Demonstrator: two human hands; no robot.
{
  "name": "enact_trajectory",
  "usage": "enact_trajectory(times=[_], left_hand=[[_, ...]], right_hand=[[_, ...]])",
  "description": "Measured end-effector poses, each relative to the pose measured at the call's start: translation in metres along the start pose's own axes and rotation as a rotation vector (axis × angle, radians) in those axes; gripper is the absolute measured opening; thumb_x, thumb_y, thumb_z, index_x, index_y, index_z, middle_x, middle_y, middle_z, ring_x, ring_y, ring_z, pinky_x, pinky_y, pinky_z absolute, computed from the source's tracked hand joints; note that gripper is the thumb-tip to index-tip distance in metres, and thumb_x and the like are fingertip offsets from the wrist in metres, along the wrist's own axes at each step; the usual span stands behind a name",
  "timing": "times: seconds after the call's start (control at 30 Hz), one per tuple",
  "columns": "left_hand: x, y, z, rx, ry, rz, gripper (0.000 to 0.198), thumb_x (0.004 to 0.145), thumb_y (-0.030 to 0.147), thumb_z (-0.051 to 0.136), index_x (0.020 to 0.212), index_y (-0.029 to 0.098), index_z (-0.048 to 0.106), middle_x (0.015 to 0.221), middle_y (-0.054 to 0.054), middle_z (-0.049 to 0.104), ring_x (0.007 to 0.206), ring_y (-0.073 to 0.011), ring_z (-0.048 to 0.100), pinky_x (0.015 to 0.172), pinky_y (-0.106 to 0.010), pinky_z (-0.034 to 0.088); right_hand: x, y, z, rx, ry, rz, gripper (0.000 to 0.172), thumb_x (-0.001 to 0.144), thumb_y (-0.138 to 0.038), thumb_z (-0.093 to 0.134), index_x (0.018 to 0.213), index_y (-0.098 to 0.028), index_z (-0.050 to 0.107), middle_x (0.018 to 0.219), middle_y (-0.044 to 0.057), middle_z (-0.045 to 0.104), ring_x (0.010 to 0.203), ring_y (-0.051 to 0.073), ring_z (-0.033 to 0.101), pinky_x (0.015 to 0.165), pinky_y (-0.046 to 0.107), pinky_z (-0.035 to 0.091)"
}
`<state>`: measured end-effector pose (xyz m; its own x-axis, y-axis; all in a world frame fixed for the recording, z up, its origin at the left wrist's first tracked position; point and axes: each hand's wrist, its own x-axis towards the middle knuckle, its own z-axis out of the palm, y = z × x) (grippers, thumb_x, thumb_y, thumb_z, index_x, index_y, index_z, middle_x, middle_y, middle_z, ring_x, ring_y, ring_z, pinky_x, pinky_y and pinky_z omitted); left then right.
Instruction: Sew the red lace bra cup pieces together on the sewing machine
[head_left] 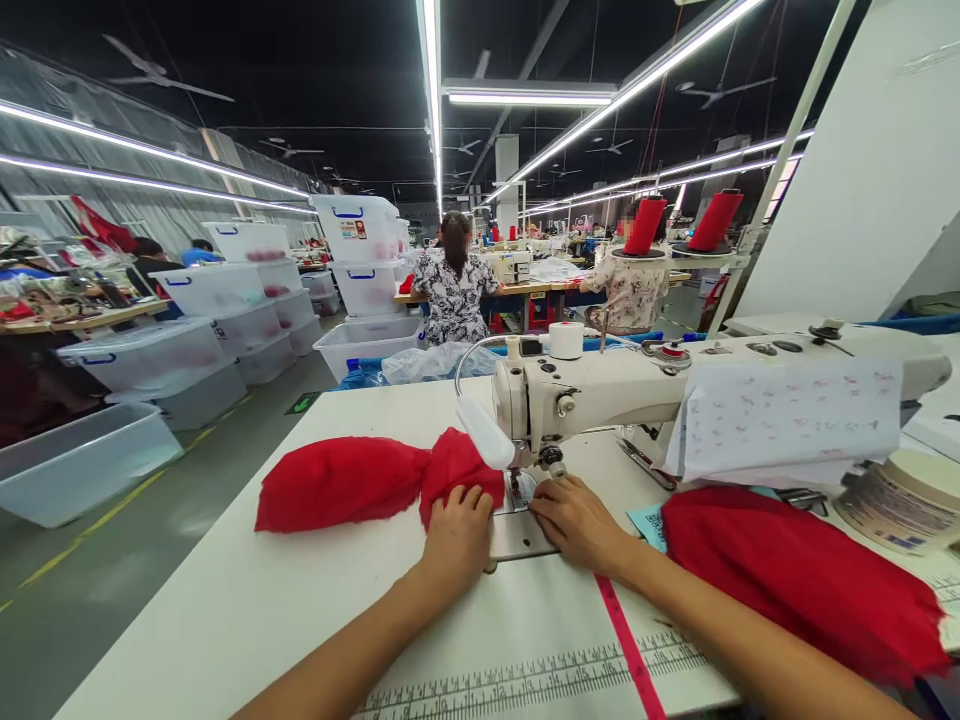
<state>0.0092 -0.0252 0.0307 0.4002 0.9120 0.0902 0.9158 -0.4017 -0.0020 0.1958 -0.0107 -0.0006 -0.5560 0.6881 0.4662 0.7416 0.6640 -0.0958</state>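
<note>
Crumpled red cloth lies at the left of a glossy, pale sewing machine, pinched to a narrow waist between two puffy lobes.
The person's left hand rests unclenched on the cloth's rumpled right lobe, beside the machine's needle, fingertips bent lightly onto the fabric. The right hand is curled at the needle's right, by the smooth metal plate; whether it grasps anything cannot be told. Right of the machine's needle, a second red fabric piece spreads long and wrinkled, near a squat round tub. A flat pink strip crosses the ruler markings in front of the machine.
</note>
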Motion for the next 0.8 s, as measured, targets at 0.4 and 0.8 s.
enact_trajectory(times=[0.4,0.8], left_hand=[[-0.104,-0.039,-0.023,-0.379,0.317,-0.047,0.021,0.081,0.036,0.040,0.088,0.021,0.055,0.110,-0.007,0.060,0.100,-0.0229,0.055,0.084,-0.037,0.045],[-0.042,-0.056,-0.003,-0.315,0.158,-0.103,0.038,0.062,0.057,0.052,0.070,0.020,0.058,0.071,-0.009,0.063,0.076,-0.0317,0.059,0.073,-0.041,0.044]], right_hand=[[-0.030,-0.022,-0.029,0.029,-0.025,-0.020,0.022,0.084,-0.010,0.039,0.085,-0.017,0.060,0.090,0.007,0.059,0.084,0.017,0.052,0.080,0.033,0.038],[-0.055,-0.075,-0.055,0.023,0.055,-0.109,0.013,0.079,-0.021,0.048,0.089,-0.018,0.057,0.097,0.006,0.061,0.082,0.016,0.055,0.077,0.032,0.040]])
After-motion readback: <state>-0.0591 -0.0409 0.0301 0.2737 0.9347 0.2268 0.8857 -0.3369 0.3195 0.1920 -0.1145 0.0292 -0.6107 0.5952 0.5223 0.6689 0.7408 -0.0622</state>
